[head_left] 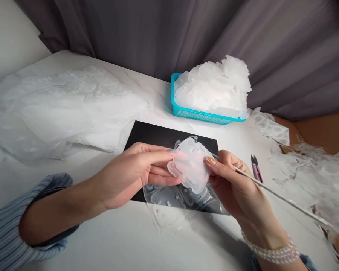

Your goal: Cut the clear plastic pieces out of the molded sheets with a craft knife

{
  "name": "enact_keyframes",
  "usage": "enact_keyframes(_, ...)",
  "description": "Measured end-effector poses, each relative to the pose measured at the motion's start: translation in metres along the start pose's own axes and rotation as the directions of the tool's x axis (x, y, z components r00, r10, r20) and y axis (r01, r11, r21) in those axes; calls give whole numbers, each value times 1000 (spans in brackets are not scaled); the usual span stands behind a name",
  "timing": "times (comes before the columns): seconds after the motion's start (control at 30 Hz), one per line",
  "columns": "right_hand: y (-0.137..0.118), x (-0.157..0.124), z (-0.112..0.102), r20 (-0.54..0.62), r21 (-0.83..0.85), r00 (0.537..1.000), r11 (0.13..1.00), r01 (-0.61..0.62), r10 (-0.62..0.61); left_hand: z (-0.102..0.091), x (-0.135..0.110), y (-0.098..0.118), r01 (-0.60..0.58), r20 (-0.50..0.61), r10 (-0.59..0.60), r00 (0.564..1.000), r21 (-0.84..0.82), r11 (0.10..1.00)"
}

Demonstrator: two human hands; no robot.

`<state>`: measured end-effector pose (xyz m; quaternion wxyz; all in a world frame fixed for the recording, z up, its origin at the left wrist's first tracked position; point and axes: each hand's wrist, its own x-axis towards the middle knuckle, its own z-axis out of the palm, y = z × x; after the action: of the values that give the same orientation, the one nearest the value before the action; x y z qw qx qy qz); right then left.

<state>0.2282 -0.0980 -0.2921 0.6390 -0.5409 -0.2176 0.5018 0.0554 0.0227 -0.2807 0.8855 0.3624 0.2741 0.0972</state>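
Between my hands, above the mat, is a translucent white silicone-like sheet piece (pixel 190 165) with rounded lobes and small slots. My left hand (pixel 135 165) pinches its left edge, thumb on top and fingers behind. With thumb and fingers, my right hand (pixel 237 184) grips the right edge. A long thin grey-white rod (pixel 279 195) also runs through the right hand, its far tip partly hidden behind the piece. Beneath, a clear moulded sheet (pixel 169 197) with similar outlines lies partly on the black mat (pixel 155 133) and overhangs its near edge.
A blue basket (pixel 206 117) heaped with translucent white pieces (pixel 211 86) stands at the back. At left lies a big plastic bag (pixel 64 109) of similar material. Purple-handled snips (pixel 256 169) lie right of the mat, beside a pile of clear scraps (pixel 319 180). A grey curtain (pixel 130 34) hangs behind.
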Motion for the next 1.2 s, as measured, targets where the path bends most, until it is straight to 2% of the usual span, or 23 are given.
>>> enact_keyframes(0.13, -3, -1, 1, 11, 59, 998, 996, -69, 68, 0, -2, 0, 16, -6, -15, 1000, 24, 1000)
enact_keyframes(0.33, -8, -1, 0, 14, 73, 995, 993, -97, 96, -5, 1, 0, -4, 5, 3, 1000, 112, 994)
enact_keyframes(0.53, -11, -2, 0, 51, 54, 992, 991, -121, 118, -4, 0, -2, 5, -55, 0, 999, 94, 996)
enact_keyframes(0.67, -11, -2, -1, -16, -46, 1000, 999, -11, 10, -2, -2, -3, 3, -211, 10, 977, 61, 998)
enact_keyframes(0.73, -21, 5, -10, -116, -161, 981, 978, 135, -154, -1, -2, -3, -17, -233, 34, 972, 74, 997)
enact_keyframes(0.77, -29, 11, -16, -175, -249, 941, 938, 241, -288, -1, -1, -2, -27, -227, 46, 973, 83, 996)
enact_keyframes(0.8, -41, 20, -22, -227, -366, 862, 860, 355, -452, -1, -1, -2, -34, -219, 54, 974, 93, 995)
enact_keyframes(0.83, -55, 30, -29, -255, -505, 739, 738, 448, -623, -1, 0, -2, -36, -212, 57, 976, 102, 994)
enact_keyframes(0.87, -70, 43, -35, -250, -644, 583, 582, 496, -773, -2, 1, -3, -34, -203, 56, 978, 112, 993)
enact_keyframes(0.9, -86, 58, -40, -218, -769, 412, 416, 486, -885, -2, 1, -4, -27, -194, 51, 980, 124, 992)
enact_keyframes(0.93, -101, 74, -44, -167, -861, 261, 270, 432, -951, -3, 2, -6, -19, -185, 45, 982, 137, 990)
enact_keyframes(0.97, -114, 91, -46, -110, -917, 169, 166, 363, -979, -3, 3, -8, -10, -179, 37, 983, 153, 988)
enact_keyframes(1.0, -124, 109, -46, -52, -946, 146, 95, 310, -988, -4, 4, -11, 1, -174, 29, 984, 169, 986)
enact_keyframes(1.03, -131, 127, -45, 27, -957, 203, 33, 288, -979, -5, 5, -15, 9, -171, 23, 985, 184, 983)
enact_keyframes(1.07, -134, 144, -42, 129, -955, 317, -32, 295, -940, -6, 6, -18, 16, -168, 18, 986, 197, 980)
enact_keyframes(1.13, -131, 174, -34, 291, -929, 497, -117, 351, -818, -8, 7, -24, 26, -164, 11, 986, 223, 975)
enact_keyframes(1.17, -126, 185, -29, 353, -913, 558, -146, 380, -751, -8, 7, -27, 31, -161, 7, 987, 236, 971)
enact_keyframes(1.2, -120, 194, -26, 395, -900, 595, -166, 402, -701, -9, 7, -29, 35, -157, 4, 988, 249, 968)
